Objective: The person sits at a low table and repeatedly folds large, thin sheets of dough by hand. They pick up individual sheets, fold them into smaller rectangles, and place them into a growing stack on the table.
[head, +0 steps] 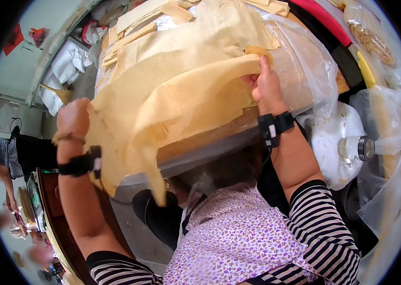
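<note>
A large, thin, pale-yellow flexible sheet, its material unclear, lies partly on the work table and hangs over its near left edge. My left hand is closed on the sheet's left side, raised beside the table; its fingers are mostly hidden behind the fist. At the table's right, my right hand pinches the sheet's folded far-right corner between thumb and fingers. Between the hands the sheet curls over itself, and a narrow flap dangles below the table edge. More such sheets lie flat beneath and beyond it.
Stacked cut strips lie at the table's far left. Clear plastic film covers its right side. A lidded glass bottle rests on a white sack at right. A broom and white bags stand left; other people are at far left.
</note>
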Demonstrator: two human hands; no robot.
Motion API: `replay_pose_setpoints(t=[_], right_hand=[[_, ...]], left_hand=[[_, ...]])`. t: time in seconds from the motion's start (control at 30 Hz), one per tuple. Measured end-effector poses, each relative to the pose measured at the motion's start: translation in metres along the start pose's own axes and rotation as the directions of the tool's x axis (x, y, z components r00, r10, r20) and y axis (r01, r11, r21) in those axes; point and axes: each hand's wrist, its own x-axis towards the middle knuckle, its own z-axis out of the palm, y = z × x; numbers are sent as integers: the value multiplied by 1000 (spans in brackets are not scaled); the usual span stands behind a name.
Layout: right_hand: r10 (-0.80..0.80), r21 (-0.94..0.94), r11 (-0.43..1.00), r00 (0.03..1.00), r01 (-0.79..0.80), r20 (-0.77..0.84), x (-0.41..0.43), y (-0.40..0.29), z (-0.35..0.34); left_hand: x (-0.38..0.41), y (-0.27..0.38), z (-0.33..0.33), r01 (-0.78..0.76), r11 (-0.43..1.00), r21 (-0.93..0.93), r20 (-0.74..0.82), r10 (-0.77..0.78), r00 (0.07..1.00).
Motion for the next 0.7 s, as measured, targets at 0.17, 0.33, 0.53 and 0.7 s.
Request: replay_pose_setpoints(t=[0.17,0.33,0.53,0.7], right_hand=[[-106,-51,993,992,110,66,-6,5,10],[21,42,999,987,-28,159,-10,-5,9],[334,-428,876,921,-225,200,-42,17,25],[356,-710,696,911,-109,209,-25,32,30]], left_hand=[[35,103,52,-152,604,-782,-73,155,985],[35,150,58,268,345,-900,344,182,921],[29,180,78,-90,420,-903,67,344,937],[71,181,62,-127,537,-834,16,254,967]])
